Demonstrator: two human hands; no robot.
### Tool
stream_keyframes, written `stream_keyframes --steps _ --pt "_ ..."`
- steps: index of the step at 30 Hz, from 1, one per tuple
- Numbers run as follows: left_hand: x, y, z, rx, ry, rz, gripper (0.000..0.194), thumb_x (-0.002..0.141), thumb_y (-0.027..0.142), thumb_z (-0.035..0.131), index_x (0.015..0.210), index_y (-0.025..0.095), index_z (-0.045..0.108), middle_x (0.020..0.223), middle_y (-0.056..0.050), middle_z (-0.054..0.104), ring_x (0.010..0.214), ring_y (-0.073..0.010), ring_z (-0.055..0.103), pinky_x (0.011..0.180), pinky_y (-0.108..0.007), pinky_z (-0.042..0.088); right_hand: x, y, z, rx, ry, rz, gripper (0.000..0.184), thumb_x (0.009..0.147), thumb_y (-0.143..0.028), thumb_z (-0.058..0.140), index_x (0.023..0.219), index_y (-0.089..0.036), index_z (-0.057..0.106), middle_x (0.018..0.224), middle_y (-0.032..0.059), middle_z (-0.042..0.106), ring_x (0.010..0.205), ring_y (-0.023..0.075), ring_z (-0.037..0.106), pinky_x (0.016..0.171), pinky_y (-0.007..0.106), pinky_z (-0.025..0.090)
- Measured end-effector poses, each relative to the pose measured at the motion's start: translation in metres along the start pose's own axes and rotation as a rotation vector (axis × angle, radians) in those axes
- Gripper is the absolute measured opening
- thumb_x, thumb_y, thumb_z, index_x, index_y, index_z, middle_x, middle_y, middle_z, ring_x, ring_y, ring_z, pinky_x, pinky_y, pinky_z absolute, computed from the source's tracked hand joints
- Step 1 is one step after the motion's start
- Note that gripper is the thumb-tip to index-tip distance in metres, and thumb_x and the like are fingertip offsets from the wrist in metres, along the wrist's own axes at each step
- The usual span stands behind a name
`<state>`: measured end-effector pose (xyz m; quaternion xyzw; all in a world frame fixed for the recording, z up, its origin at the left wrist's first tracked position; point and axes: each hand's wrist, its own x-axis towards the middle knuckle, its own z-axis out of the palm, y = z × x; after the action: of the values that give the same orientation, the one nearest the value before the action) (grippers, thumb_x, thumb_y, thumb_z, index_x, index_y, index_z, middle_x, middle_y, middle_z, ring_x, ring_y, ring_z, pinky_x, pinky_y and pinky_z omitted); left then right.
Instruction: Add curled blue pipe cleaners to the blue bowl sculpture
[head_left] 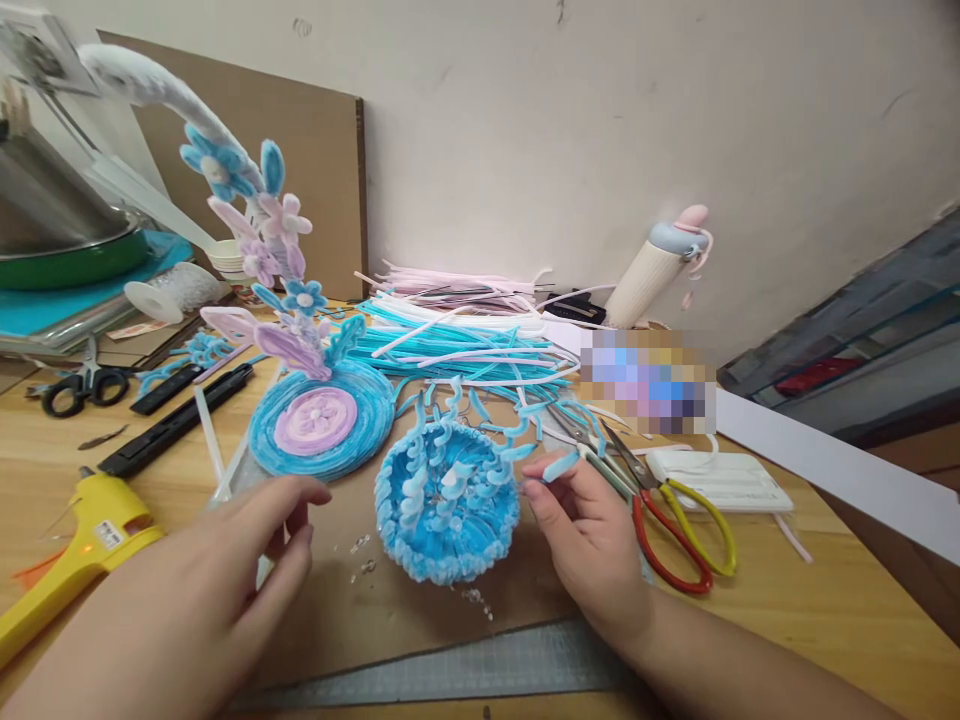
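A blue pipe-cleaner bowl (447,515) with curly blue strands inside lies on a brown cardboard sheet (390,600). My right hand (589,535) is just right of it, fingers pinched on a short light-blue pipe-cleaner piece (561,466). My left hand (225,580) hovers left of the bowl, fingers loosely curled, holding nothing that I can see. Behind the bowl lies a round blue coil disc with a pink centre (321,420), bearing a stem of blue and pink flowers (259,215).
Red and yellow-handled scissors (667,520) lie right of my right hand. A yellow glue gun (82,545) sits at left, black scissors (79,385) and black cutters (176,420) beyond. A pile of blue, white and pink pipe cleaners (465,335) lies behind. A white pouch (720,478) is at right.
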<state>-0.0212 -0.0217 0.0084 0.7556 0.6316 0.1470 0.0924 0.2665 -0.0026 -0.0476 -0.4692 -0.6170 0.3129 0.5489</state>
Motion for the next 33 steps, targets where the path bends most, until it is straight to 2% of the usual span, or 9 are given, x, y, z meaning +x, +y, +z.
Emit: stream_keyframes --steps 4,7,11,16,20,25,27,31,33 --pt "-0.003 -0.015 0.015 -0.085 -0.032 0.078 0.032 0.086 0.054 0.049 0.103 0.032 0.063 0.091 -0.001 0.072 0.078 -0.0238 0.071 0.069 -0.036 0.058 0.0 -0.001 0.001 -0.004 0.003 -0.012 0.004 0.093 -0.024 0.057 0.091 -0.025 0.061 0.087 0.0014 0.066 0.077 0.0151 0.062 0.056 0.021 0.045" --pt "-0.003 -0.008 0.022 -0.209 -0.089 0.108 0.027 0.083 0.052 0.057 0.095 0.03 0.065 0.094 -0.002 0.072 0.083 -0.0229 0.07 0.073 -0.033 0.059 0.001 0.0 0.001 -0.014 0.009 -0.013 0.004 0.092 -0.024 0.058 0.091 -0.025 0.061 0.087 0.0019 0.067 0.077 0.0154 0.062 0.057 0.022 0.045" --pt "0.0 0.004 0.025 -0.328 -0.191 0.171 0.023 0.089 0.042 0.051 0.079 0.027 0.065 0.087 -0.002 0.07 0.081 -0.0189 0.069 0.072 -0.027 0.058 0.001 0.0 0.001 -0.019 0.024 -0.007 0.005 0.092 -0.026 0.058 0.089 -0.024 0.062 0.087 0.0028 0.067 0.076 0.0162 0.063 0.059 0.023 0.047" --pt "-0.002 0.003 0.023 -0.451 -0.04 0.04 0.022 0.087 0.049 0.054 0.087 0.03 0.065 0.085 0.003 0.072 0.079 -0.0172 0.07 0.065 -0.02 0.057 0.002 0.0 0.001 -0.021 0.021 -0.004 0.006 0.092 -0.027 0.058 0.089 -0.024 0.062 0.087 0.0034 0.068 0.077 0.0168 0.064 0.059 0.023 0.048" --pt "0.001 0.003 0.019 -0.453 0.004 -0.033 0.025 0.085 0.053 0.056 0.087 0.03 0.064 0.077 0.005 0.07 0.073 -0.0157 0.068 0.055 -0.017 0.053 0.002 -0.001 0.002 -0.015 0.012 -0.007 0.006 0.093 -0.026 0.057 0.09 -0.024 0.062 0.085 0.0029 0.067 0.079 0.0169 0.064 0.059 0.022 0.048" --pt "0.012 0.007 0.015 -0.33 0.068 -0.054 0.03 0.084 0.056 0.053 0.082 0.029 0.065 0.073 0.004 0.069 0.066 -0.0162 0.066 0.053 -0.02 0.051 0.0 -0.001 0.001 -0.007 -0.001 0.006 0.005 0.093 -0.026 0.057 0.092 -0.024 0.061 0.085 0.0025 0.066 0.078 0.0161 0.063 0.057 0.021 0.046" --pt "0.015 0.005 0.014 -0.27 0.045 -0.071 0.034 0.083 0.059 0.051 0.081 0.028 0.066 0.074 0.003 0.071 0.066 -0.0181 0.067 0.055 -0.024 0.052 0.0 -0.001 0.001 -0.006 0.007 0.004 0.005 0.093 -0.026 0.057 0.093 -0.024 0.061 0.087 0.0026 0.066 0.077 0.0158 0.063 0.056 0.021 0.046" --pt "0.017 0.0 0.013 -0.253 -0.096 -0.079 0.04 0.08 0.064 0.049 0.081 0.029 0.068 0.076 0.001 0.073 0.071 -0.0223 0.069 0.063 -0.031 0.057 0.001 -0.002 0.0 -0.003 0.01 -0.002 0.005 0.093 -0.026 0.057 0.092 -0.024 0.061 0.087 0.0023 0.066 0.076 0.0153 0.062 0.056 0.021 0.046" --pt "0.016 -0.001 0.011 -0.24 -0.058 -0.06 0.04 0.078 0.065 0.052 0.088 0.03 0.068 0.085 0.001 0.074 0.077 -0.0238 0.07 0.067 -0.034 0.058 0.001 -0.002 0.0 0.005 0.006 -0.002 0.005 0.094 -0.026 0.056 0.092 -0.024 0.06 0.086 0.0021 0.065 0.075 0.015 0.062 0.055 0.021 0.045"
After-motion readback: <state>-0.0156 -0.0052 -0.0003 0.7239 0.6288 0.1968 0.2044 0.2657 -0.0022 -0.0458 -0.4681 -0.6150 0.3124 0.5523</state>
